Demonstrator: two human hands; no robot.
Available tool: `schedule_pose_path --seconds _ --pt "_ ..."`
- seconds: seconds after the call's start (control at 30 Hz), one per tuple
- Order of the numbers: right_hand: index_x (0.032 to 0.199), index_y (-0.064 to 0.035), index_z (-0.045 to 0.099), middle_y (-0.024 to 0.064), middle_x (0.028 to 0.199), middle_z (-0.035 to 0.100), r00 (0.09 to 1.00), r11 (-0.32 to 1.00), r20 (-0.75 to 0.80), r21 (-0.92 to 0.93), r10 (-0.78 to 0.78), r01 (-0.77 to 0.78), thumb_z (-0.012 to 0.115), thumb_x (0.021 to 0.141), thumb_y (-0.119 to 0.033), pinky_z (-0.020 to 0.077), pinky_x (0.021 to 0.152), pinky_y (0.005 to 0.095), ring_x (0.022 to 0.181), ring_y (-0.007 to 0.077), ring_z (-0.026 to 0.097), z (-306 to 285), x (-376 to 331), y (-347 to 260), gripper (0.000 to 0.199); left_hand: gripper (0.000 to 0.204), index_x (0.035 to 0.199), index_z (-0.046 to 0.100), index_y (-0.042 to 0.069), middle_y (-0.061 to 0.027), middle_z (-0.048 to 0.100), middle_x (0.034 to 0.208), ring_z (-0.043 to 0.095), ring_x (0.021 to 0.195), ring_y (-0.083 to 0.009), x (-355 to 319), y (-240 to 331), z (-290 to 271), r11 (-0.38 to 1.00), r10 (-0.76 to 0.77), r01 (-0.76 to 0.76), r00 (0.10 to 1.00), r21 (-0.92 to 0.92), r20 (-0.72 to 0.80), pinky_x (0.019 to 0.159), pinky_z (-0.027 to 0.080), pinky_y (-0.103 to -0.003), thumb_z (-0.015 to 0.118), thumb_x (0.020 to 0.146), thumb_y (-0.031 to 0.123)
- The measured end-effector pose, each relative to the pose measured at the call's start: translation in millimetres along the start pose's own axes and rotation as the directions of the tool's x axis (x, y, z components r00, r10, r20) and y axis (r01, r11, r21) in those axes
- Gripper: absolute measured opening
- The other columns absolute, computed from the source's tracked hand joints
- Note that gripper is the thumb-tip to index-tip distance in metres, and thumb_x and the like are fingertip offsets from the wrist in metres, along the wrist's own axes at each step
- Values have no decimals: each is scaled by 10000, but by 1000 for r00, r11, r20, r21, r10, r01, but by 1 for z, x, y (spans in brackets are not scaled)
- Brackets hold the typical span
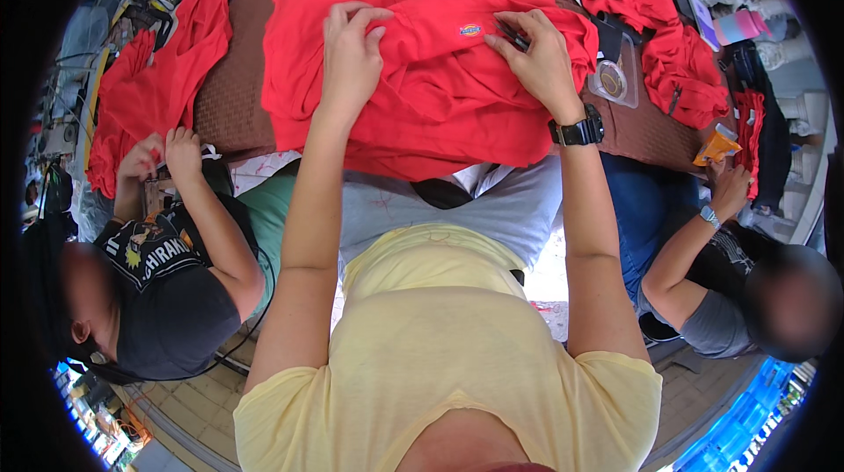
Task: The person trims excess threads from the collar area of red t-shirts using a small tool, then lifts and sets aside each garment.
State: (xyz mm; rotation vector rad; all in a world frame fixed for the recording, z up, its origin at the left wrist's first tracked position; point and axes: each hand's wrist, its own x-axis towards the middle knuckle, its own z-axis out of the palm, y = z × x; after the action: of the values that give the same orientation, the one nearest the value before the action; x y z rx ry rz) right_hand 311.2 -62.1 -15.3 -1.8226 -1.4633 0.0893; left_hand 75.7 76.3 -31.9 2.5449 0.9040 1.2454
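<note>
A red garment with a small coloured woven label lies bunched in front of me. My left hand rests on the cloth left of the label, its thumb and forefinger apart and its other fingers bent. Just right of the label, my right hand grips small black thread snips, partly hidden by the fingers. Its thumb points toward the label, close over the cloth. A black watch is on my right wrist.
More red cloth lies on the brown woven-patterned table at left and at right. A clear container stands right of my garment. Two people sit beside me; the left one's hands handle red cloth, the right one's hand nears an orange packet.
</note>
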Motion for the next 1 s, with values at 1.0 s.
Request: schedule_pose_path --seconds 1.0 --pt "1078 -65 626 133 1002 696 911 969 338 12 -238 248 635 943 -257 523 782 437 939 355 662 -10 20 -22 235 67 960 646 -4 -40 713 876 612 767 -81 -22 39 50 712 -311 514 842 -479 441 715 508 -246 625 968 59"
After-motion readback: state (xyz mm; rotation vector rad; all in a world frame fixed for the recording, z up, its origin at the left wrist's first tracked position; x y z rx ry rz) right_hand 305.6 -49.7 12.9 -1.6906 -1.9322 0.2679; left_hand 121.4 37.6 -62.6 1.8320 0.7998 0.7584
